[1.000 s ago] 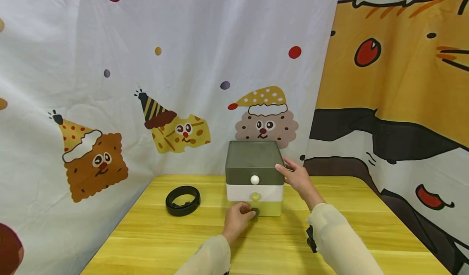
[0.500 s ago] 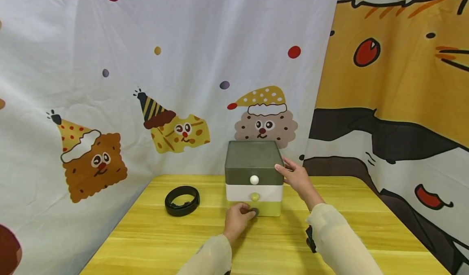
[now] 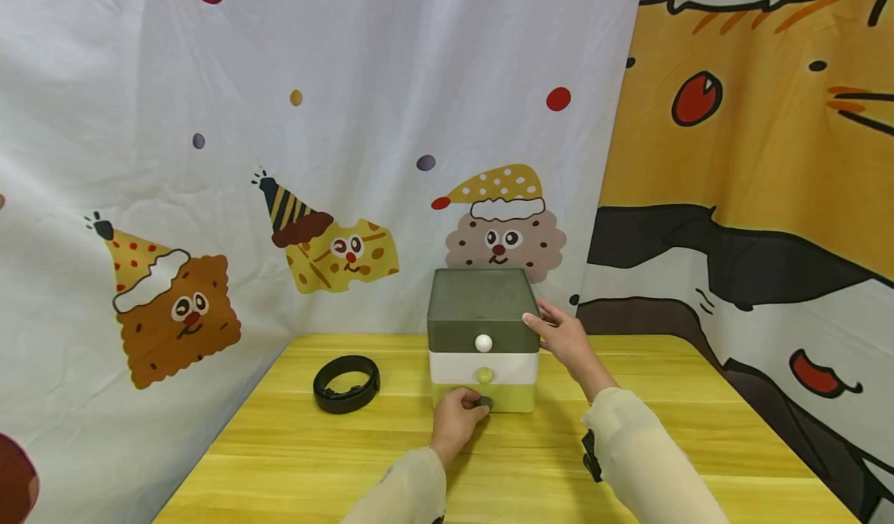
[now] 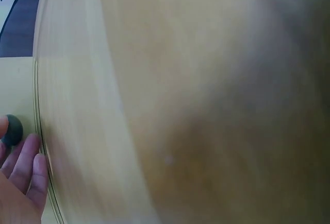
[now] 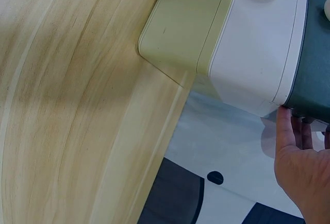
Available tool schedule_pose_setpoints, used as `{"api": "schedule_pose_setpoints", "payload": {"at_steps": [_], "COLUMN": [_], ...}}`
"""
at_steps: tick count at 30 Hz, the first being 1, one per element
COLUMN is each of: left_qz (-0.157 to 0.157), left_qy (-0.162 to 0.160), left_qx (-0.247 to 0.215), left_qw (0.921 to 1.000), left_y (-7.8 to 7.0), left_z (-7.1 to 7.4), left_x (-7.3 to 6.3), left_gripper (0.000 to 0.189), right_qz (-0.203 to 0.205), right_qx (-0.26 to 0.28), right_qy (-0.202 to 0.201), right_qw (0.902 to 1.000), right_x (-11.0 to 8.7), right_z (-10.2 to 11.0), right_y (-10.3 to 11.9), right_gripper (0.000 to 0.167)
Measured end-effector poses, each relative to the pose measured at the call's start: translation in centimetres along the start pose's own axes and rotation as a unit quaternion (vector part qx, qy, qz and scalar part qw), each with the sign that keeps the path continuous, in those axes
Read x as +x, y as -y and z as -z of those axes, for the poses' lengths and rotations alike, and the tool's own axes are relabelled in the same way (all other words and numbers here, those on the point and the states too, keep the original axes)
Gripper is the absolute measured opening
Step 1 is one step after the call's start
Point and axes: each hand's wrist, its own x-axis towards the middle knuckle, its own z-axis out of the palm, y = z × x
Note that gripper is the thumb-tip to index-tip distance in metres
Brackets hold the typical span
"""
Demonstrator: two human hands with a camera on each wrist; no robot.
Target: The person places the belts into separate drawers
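A small three-drawer box stands at the back of the wooden table, its dark green top drawer (image 3: 450,336) over a white middle drawer (image 3: 454,367) and a yellow-green bottom drawer (image 3: 517,398). My left hand (image 3: 457,425) pinches the dark round knob (image 4: 14,130) of the bottom drawer between thumb and fingers. In the right wrist view the drawer fronts look close to flush. Against the right side of the top drawer rests my right hand (image 3: 567,341), fingers extended along the side and thumb at the front corner.
A coiled black belt (image 3: 347,406) lies on the table (image 3: 314,470) left of the box. Right behind the box hangs a printed cloth (image 3: 377,105) with cartoon figures. The table's right edge shows beyond my right sleeve (image 3: 646,454).
My left hand has shifted slightly to the right against the box, its fingertips covering more of the knob. The right hand keeps its place on the box.
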Motion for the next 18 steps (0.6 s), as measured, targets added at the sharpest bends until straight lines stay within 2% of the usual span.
{"api": "schedule_pose_setpoints", "payload": {"at_steps": [18], "left_qz": [0.000], "left_qy": [-0.004], "left_qx": [0.006], "left_qw": [1.0000], "left_y": [-0.02], "left_z": [0.02], "left_x": [-0.09], "left_gripper": [0.014], "right_qz": [0.005], "right_qx": [0.001], "right_qy": [0.000], "right_qw": [1.0000], "right_x": [-0.15], "right_z": [0.05], "right_y": [0.01], "right_gripper": [0.076]}}
